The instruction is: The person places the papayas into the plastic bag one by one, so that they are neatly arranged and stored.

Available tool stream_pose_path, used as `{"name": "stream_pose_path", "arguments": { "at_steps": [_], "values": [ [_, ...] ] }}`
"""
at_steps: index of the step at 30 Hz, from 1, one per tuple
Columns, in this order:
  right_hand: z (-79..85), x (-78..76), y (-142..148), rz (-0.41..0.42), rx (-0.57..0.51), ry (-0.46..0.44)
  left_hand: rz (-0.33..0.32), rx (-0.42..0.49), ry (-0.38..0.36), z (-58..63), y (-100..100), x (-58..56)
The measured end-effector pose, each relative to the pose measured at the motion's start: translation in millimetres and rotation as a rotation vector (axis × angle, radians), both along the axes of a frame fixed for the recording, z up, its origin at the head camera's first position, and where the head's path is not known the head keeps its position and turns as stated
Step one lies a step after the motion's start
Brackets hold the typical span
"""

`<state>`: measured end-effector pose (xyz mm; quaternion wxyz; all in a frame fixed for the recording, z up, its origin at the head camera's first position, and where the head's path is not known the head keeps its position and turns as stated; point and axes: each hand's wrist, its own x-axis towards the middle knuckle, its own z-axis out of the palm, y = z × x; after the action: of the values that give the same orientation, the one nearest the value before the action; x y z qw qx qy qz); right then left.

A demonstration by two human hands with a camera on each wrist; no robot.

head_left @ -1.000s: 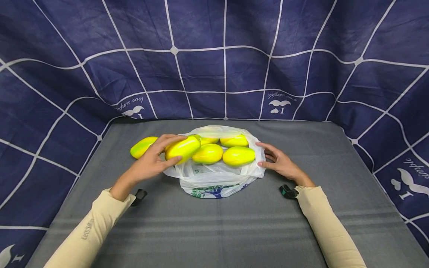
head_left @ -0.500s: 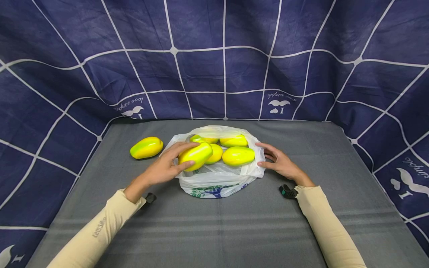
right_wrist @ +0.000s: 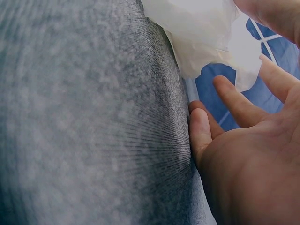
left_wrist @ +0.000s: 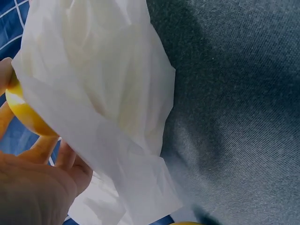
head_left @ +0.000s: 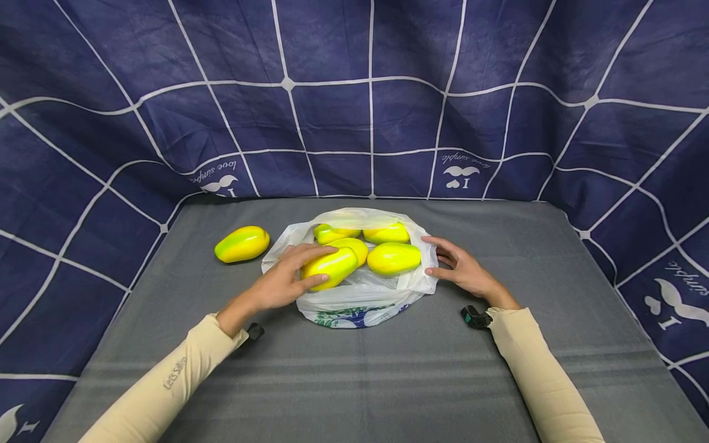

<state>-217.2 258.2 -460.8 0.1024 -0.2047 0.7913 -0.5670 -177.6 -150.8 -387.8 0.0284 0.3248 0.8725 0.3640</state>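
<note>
My left hand (head_left: 285,277) holds a yellow-green mango (head_left: 332,266) at the left front of the mouth of a white plastic bag (head_left: 354,301), with fingers over its top and thumb along its near side. In the left wrist view the bag's film hides most of that mango (left_wrist: 29,112). My right hand (head_left: 462,267) grips the bag's right rim between thumb and index finger, while its other fingers (right_wrist: 239,103) are spread beneath. Several more mangoes lie inside the bag, among them one at the right (head_left: 394,258). One mango (head_left: 242,244) lies outside, left of the bag.
The grey cloth-covered table (head_left: 354,381) runs under both forearms. A dark blue curtain (head_left: 332,117) with white grid lines stands behind it and along both sides. Each wrist bears a black strapped device, such as the right one (head_left: 476,317).
My left hand has carried its mango rightward and toward me, lower into the bag's mouth. The mango outside is now fully uncovered. The right hand stays at the rim.
</note>
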Motion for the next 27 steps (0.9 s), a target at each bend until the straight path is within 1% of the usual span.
{"name": "stream_pose_path", "arguments": {
  "at_steps": [3,9,12,20,27],
  "values": [
    [0.2,0.1,0.1,0.000,-0.001,-0.004,-0.021,-0.014,-0.012,-1.9,-0.4,-0.3],
    [1.1,0.4,0.7,-0.004,0.007,-0.011,-0.114,-0.012,-0.087,-2.9,-1.6,-0.1],
    [0.9,0.3,1.0,-0.004,0.012,-0.011,-0.137,-0.017,-0.108,-3.9,-1.7,0.4],
    [0.2,0.7,0.4,0.001,0.010,-0.002,-0.113,-0.051,-0.120,-5.9,-1.8,1.3],
    [0.3,0.5,0.5,-0.001,0.012,-0.004,-0.129,-0.042,-0.124,-8.1,-3.5,1.4]
  ]
}}
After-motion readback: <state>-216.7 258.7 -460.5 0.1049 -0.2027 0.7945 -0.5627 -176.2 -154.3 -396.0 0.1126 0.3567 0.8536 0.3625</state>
